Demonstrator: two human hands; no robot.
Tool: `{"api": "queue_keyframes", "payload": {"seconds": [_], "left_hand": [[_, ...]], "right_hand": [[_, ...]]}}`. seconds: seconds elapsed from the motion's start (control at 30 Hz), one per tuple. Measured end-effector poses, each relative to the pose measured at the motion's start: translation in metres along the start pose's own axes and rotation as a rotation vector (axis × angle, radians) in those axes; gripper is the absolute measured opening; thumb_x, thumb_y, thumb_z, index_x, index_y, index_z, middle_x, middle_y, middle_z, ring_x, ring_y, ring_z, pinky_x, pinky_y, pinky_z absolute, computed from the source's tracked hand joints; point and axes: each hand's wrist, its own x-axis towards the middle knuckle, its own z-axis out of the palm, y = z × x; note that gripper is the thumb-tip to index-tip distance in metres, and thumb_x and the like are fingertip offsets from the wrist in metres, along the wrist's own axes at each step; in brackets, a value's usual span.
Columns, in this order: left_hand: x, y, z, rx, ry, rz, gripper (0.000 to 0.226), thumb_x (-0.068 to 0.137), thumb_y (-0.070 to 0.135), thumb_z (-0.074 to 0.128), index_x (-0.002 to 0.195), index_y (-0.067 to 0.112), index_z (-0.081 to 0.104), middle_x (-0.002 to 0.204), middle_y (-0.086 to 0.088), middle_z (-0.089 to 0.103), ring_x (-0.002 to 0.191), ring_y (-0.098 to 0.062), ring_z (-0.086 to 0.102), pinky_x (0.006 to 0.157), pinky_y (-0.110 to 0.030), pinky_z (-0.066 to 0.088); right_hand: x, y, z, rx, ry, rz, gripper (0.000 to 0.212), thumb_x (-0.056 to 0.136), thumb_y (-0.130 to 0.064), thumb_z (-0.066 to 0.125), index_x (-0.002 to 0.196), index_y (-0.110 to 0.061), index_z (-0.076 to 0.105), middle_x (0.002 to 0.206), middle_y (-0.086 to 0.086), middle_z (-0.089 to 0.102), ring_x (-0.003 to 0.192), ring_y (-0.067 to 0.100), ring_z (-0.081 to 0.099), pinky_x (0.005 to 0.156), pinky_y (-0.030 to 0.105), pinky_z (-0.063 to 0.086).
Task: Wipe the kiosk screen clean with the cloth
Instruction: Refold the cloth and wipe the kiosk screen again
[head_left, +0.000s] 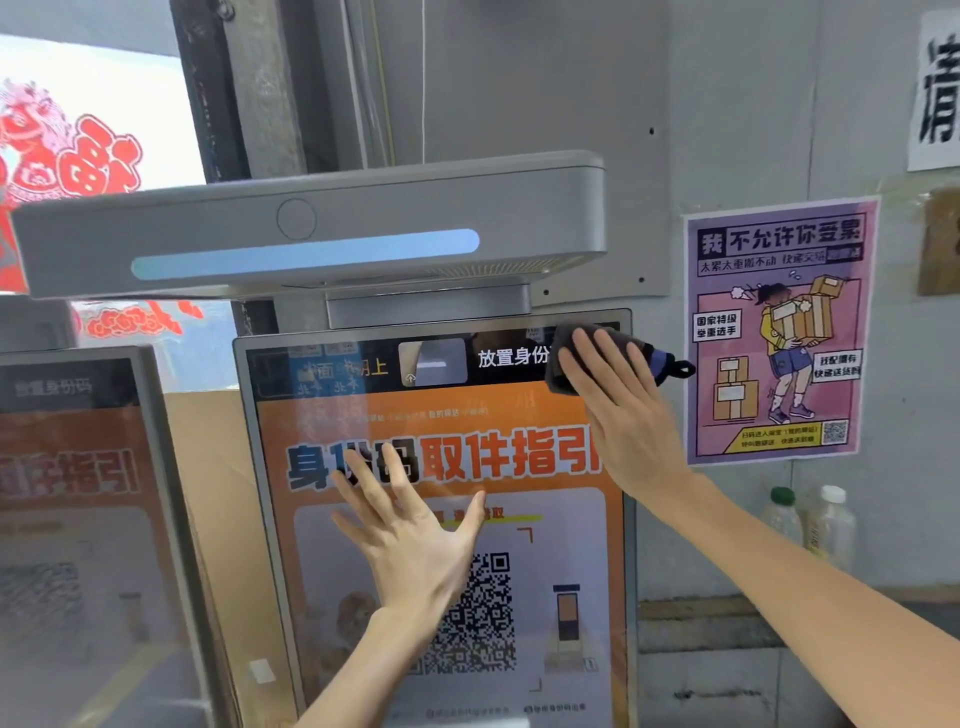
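Fingers straight, right hand (618, 410) presses a dark cloth (563, 364) against the kiosk screen (452, 519)'s top corner while left hand (410, 535), spread flat, rests lower down.

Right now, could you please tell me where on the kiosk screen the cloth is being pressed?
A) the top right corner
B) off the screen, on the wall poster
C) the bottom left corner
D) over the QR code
A: the right hand presses the dark cloth flat against the top right corner of the kiosk screen, while the left hand lies spread lower down.
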Motion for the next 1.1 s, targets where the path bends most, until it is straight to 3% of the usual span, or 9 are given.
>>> {"api": "queue_keyframes", "payload": {"seconds": [0.13, 0.23, 0.4, 0.6, 0.8, 0.97, 1.1], "left_hand": [[-0.001, 0.000, 0.002, -0.001, 0.005, -0.003, 0.122, 0.081, 0.088, 0.037, 0.165, 0.013, -0.008, 0.169, -0.018, -0.026, 0.156, -0.046, -0.018, 0.118, -0.078, 0.010], [-0.002, 0.000, 0.002, 0.000, 0.016, 0.000, 0.122, 0.081, 0.088, 0.037, 0.165, 0.013, -0.009, 0.170, -0.019, -0.025, 0.156, -0.046, -0.017, 0.117, -0.078, 0.011], [-0.001, -0.001, 0.002, 0.002, 0.021, 0.007, 0.121, 0.082, 0.088, 0.036, 0.165, 0.013, -0.009, 0.170, -0.019, -0.024, 0.157, -0.046, -0.017, 0.117, -0.078, 0.011], [0.000, -0.001, 0.005, 0.000, 0.035, 0.007, 0.121, 0.082, 0.087, 0.037, 0.166, 0.011, -0.005, 0.170, -0.019, -0.022, 0.157, -0.045, -0.017, 0.118, -0.077, 0.010], [-0.002, 0.000, 0.003, -0.004, 0.029, -0.002, 0.120, 0.082, 0.087, 0.035, 0.165, 0.012, -0.009, 0.170, -0.019, -0.025, 0.157, -0.044, -0.019, 0.119, -0.077, 0.008], [-0.003, 0.000, 0.001, -0.002, 0.026, -0.004, 0.120, 0.083, 0.087, 0.036, 0.165, 0.013, -0.009, 0.170, -0.019, -0.024, 0.156, -0.045, -0.019, 0.118, -0.078, 0.010], [-0.003, 0.000, 0.003, 0.010, 0.027, -0.002, 0.120, 0.083, 0.086, 0.038, 0.165, 0.012, -0.010, 0.170, -0.019, -0.025, 0.156, -0.045, -0.018, 0.118, -0.077, 0.010]], "right_hand": [[-0.026, 0.003, -0.009, -0.043, -0.035, -0.068, 0.073, 0.083, 0.009, 0.080, 0.150, -0.005, 0.054, 0.158, 0.016, 0.048, 0.149, 0.036, 0.040, 0.124, 0.053, 0.030], [-0.005, 0.013, -0.012, -0.030, 0.006, -0.001, 0.066, 0.092, 0.007, 0.071, 0.153, -0.006, 0.050, 0.162, 0.014, 0.043, 0.152, 0.034, 0.037, 0.127, 0.052, 0.029], [0.026, 0.011, -0.007, 0.048, 0.025, 0.106, 0.059, 0.100, 0.005, 0.057, 0.157, -0.005, 0.044, 0.167, 0.015, 0.035, 0.157, 0.035, 0.029, 0.131, 0.050, 0.019], [-0.035, -0.007, 0.000, 0.048, -0.019, 0.024, 0.072, 0.086, 0.010, 0.074, 0.152, -0.004, 0.050, 0.162, 0.014, 0.040, 0.155, 0.031, 0.029, 0.133, 0.043, 0.010], [-0.090, -0.011, -0.009, -0.014, -0.158, -0.166, 0.085, 0.073, 0.010, 0.087, 0.148, -0.009, 0.053, 0.155, 0.012, 0.053, 0.145, 0.033, 0.047, 0.124, 0.051, 0.035], [-0.034, 0.000, -0.010, -0.015, -0.058, -0.137, 0.070, 0.086, 0.003, 0.070, 0.152, -0.009, 0.048, 0.158, 0.014, 0.047, 0.148, 0.034, 0.041, 0.131, 0.043, 0.015], [-0.018, -0.002, -0.002, 0.022, -0.053, -0.097, 0.068, 0.089, 0.003, 0.065, 0.153, -0.006, 0.045, 0.161, 0.015, 0.040, 0.152, 0.035, 0.035, 0.133, 0.041, 0.008]]}}
